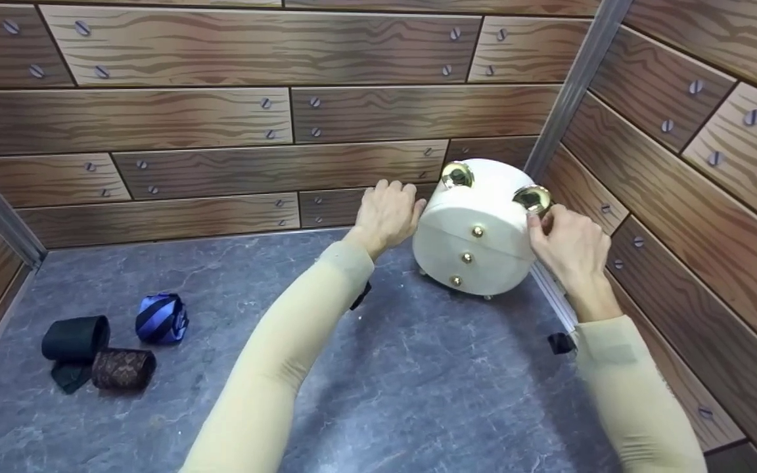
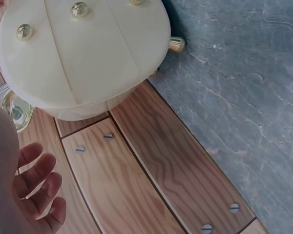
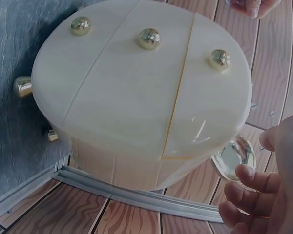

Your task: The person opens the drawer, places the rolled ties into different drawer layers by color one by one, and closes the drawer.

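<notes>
Right now I see both hands at a round cream-white box with small brass knobs (image 1: pixel 477 230), which lies tipped on its side in the far right corner of the grey stone-patterned table (image 1: pixel 418 368), close against the wood-plank back wall (image 1: pixel 221 171) and the right side wall (image 1: pixel 681 197). Three brass knobs in a row run down its flat round face, which is turned toward me, and short brass feet stick out low on its side.

My left hand (image 1: pixel 386 213) rests against the left side of the box, fingers (image 2: pixel 36 187) straight and loosely spread, gripping nothing; in the left wrist view they hang free in front of the wall planks.

My right hand (image 1: pixel 569 246) is at the upper right edge of the box, with fingertips (image 3: pixel 246 176) at one large polished brass dome (image 1: pixel 532 197). I cannot tell whether they pinch it or only touch it; the right wrist view shows the fingers gently bent beside it. A second brass dome (image 1: pixel 457 174) sits on the upper left of the box, free of either hand.

Well apart, on the near left of the table, lie three rolled neckties together: a blue striped one (image 1: pixel 161 318), a black one (image 1: pixel 75 341) and a brown patterned one (image 1: pixel 123 369).
</notes>
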`<state>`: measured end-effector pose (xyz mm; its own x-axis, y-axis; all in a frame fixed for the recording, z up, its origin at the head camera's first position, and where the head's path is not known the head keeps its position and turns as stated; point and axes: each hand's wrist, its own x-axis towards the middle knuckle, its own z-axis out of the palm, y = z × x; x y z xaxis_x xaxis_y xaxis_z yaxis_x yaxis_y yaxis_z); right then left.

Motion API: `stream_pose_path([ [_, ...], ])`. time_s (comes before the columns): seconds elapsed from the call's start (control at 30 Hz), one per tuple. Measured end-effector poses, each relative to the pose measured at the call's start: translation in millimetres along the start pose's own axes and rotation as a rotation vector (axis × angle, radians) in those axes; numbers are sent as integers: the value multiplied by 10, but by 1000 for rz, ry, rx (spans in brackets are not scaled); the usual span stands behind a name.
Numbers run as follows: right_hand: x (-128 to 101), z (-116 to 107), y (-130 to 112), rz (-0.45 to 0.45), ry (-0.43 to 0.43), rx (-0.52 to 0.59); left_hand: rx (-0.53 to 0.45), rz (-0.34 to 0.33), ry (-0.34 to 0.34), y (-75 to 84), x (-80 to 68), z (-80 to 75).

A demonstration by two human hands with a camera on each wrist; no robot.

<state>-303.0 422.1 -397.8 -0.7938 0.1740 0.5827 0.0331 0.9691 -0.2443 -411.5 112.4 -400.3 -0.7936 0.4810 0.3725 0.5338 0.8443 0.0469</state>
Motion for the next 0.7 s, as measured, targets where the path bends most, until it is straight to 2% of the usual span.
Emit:
stream_pose_path([
  [0.2, 39, 21, 46, 10, 10, -24, 18, 1, -12, 65, 112, -29],
  [0.5, 152, 33, 83, 11, 15, -57, -9, 7, -23, 138, 379, 1],
  [0.7, 190, 51, 127, -15, 25, -62, 29, 23, -36, 234, 508, 34],
])
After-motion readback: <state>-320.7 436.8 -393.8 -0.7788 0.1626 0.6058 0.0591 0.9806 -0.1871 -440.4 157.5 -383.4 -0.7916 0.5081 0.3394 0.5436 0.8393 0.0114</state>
